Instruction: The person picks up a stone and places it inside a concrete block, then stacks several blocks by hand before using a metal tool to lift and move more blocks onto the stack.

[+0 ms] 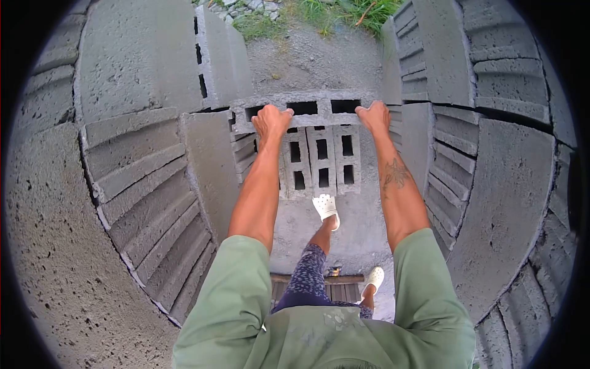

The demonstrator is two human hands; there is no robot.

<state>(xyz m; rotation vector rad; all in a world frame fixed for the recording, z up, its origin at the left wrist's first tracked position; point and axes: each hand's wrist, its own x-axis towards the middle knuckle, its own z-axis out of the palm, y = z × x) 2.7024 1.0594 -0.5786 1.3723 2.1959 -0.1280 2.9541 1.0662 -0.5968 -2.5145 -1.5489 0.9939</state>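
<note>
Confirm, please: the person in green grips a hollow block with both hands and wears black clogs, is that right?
The clogs are white, not black, as the head view shows; the left hand and right hand do grip the hollow block.

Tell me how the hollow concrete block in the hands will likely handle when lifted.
The hollow concrete block will probably stay rigid but feel heavy, its open cores sparing some weight. Its coarse, grainy surface should resist slipping. With the left hand and right hand well apart, it seems unlikely to tip sideways.
</note>
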